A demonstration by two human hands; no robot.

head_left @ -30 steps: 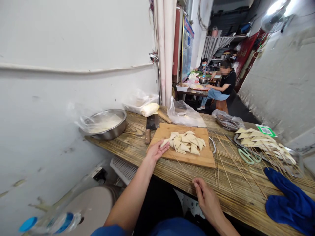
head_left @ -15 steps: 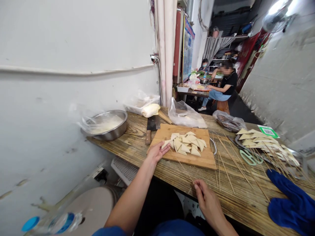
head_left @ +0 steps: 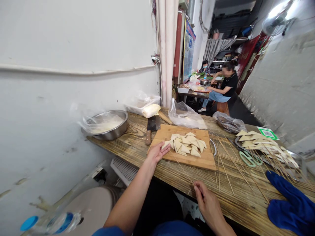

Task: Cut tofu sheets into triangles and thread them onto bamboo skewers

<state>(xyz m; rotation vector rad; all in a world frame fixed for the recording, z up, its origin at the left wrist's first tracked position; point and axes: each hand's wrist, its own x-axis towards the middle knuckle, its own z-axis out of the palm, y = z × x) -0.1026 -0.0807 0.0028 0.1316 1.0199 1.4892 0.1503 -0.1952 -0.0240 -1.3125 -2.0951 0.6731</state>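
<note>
On the wooden cutting board lies a loose heap of pale triangular tofu pieces. My left hand is at the board's left edge, palm up, with a tofu triangle between its thumb and outstretched fingers. Near the table's front edge, my right hand pinches a thin bamboo skewer. The skewer slants up and left from those fingertips, its far end close below my left fingers. Several loose skewers lie right of the board.
A cleaver lies behind the board's left side, near a steel basin. To the right are green-handled scissors, a tray of skewered triangles and a blue cloth. Beyond the table, a person sits at another table.
The skewer's far end has shifted slightly up and left, closer to my left hand. Both hands are in nearly the same place, and the tofu heap is unchanged.
</note>
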